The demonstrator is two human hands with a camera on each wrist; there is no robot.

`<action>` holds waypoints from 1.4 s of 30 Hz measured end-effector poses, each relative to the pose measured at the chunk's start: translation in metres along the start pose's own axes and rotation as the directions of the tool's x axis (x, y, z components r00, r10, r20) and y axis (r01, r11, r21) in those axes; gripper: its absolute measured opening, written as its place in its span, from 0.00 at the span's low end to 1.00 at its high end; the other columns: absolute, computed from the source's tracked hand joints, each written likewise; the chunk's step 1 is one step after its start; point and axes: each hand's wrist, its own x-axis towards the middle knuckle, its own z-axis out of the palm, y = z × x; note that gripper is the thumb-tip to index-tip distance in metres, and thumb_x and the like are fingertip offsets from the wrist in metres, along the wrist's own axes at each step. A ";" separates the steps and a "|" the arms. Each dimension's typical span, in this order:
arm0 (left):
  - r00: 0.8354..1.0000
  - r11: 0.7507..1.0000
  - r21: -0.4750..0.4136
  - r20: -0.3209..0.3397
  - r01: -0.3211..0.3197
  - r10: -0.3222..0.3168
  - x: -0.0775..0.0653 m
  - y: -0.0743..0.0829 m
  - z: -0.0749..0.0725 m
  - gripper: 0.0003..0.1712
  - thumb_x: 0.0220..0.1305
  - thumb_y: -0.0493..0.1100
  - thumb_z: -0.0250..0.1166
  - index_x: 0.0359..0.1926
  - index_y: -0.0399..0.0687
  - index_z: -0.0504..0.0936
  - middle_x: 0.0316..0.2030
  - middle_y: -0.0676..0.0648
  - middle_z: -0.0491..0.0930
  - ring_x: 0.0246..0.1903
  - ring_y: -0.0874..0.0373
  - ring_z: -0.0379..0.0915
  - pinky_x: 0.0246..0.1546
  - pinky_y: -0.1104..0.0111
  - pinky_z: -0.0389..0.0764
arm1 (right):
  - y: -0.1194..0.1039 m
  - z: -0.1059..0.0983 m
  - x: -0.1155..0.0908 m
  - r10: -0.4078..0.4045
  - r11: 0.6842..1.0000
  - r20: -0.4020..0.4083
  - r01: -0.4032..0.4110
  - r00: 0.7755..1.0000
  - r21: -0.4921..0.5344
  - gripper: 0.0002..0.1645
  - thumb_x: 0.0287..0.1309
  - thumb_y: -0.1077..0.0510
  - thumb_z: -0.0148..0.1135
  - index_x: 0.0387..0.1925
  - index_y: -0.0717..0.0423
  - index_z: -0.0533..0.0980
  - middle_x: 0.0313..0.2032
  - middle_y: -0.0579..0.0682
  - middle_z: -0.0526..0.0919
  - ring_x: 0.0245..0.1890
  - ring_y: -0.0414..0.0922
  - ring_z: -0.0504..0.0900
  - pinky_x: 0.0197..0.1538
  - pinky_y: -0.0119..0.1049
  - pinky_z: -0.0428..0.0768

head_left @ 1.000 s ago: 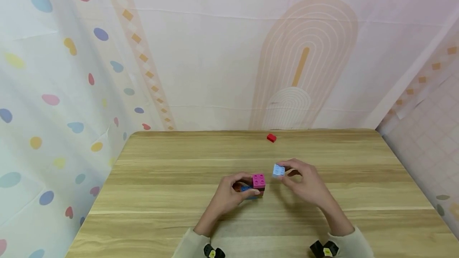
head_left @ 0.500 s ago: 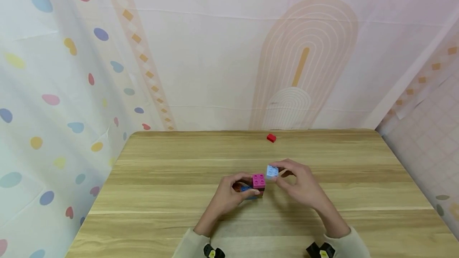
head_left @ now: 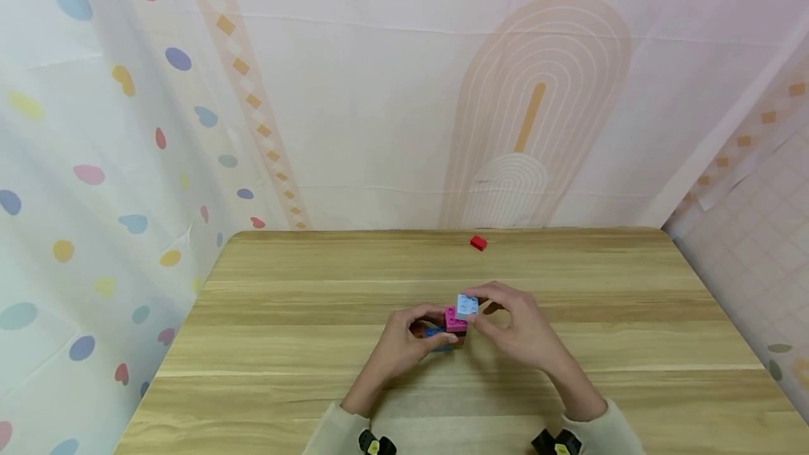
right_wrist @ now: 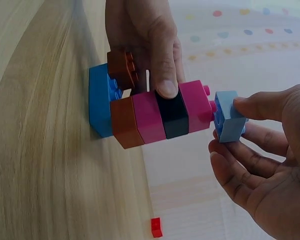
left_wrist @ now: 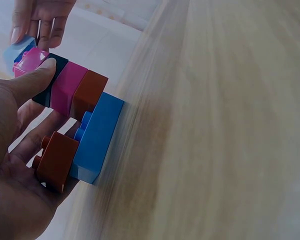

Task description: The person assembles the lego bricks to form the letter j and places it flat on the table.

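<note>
My left hand point(head_left: 407, 344) grips a stack of toy building bricks, its thumb pressing a black brick point(right_wrist: 172, 116). A long blue brick point(left_wrist: 101, 137) forms the base, with a brown brick point(left_wrist: 58, 161) at one end. At the other end rise another brown brick point(right_wrist: 126, 122), a magenta brick point(right_wrist: 149, 117), the black one and a top magenta brick point(right_wrist: 195, 106). Between thumb and fingers, my right hand point(head_left: 521, 325) pinches a light blue brick point(head_left: 467, 306). It sits right at the top magenta studs, slightly offset and tilted; whether it touches them I cannot tell.
A small red brick point(head_left: 478, 243) lies near the far edge of the wooden table point(head_left: 284, 314). Behind the table hangs a patterned cloth point(head_left: 366, 104), with a dotted cloth at the left.
My right hand has moved left with the light blue brick, from beside the stack to over its magenta top. My left hand and the stack have stayed in place.
</note>
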 end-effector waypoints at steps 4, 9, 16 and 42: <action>1.000 1.000 0.003 -0.004 -0.003 0.003 0.001 0.000 0.000 0.18 0.59 0.49 0.77 0.51 0.61 0.87 0.46 0.54 0.89 0.39 0.61 0.82 0.40 0.72 0.83 | -0.002 0.002 0.002 -0.011 1.000 0.007 0.011 1.000 0.006 0.20 0.63 0.59 0.71 0.57 0.52 0.82 0.49 0.46 0.87 0.45 0.44 0.85 0.48 0.43 0.87; 1.000 1.000 0.012 -0.008 -0.008 0.008 0.001 -0.001 0.000 0.16 0.59 0.49 0.77 0.49 0.60 0.87 0.45 0.54 0.89 0.39 0.62 0.81 0.39 0.73 0.82 | -0.005 0.005 0.004 -0.029 1.000 0.006 0.029 1.000 -0.003 0.20 0.63 0.58 0.72 0.57 0.51 0.83 0.49 0.45 0.87 0.45 0.41 0.85 0.48 0.42 0.87; 1.000 1.000 0.006 -0.008 -0.007 0.007 0.002 -0.002 0.000 0.17 0.59 0.48 0.78 0.49 0.61 0.87 0.45 0.54 0.89 0.40 0.61 0.82 0.40 0.72 0.83 | -0.007 0.008 0.004 -0.048 0.999 0.013 0.048 0.999 -0.008 0.20 0.64 0.58 0.71 0.57 0.50 0.83 0.49 0.44 0.87 0.46 0.41 0.85 0.48 0.45 0.86; 1.000 1.000 0.003 0.000 -0.007 0.007 0.000 -0.002 0.000 0.17 0.59 0.48 0.77 0.50 0.60 0.87 0.46 0.54 0.89 0.43 0.57 0.83 0.42 0.72 0.82 | -0.004 0.009 0.003 -0.038 0.999 0.066 0.040 0.997 -0.035 0.22 0.64 0.61 0.69 0.59 0.50 0.82 0.51 0.46 0.86 0.48 0.42 0.84 0.50 0.47 0.86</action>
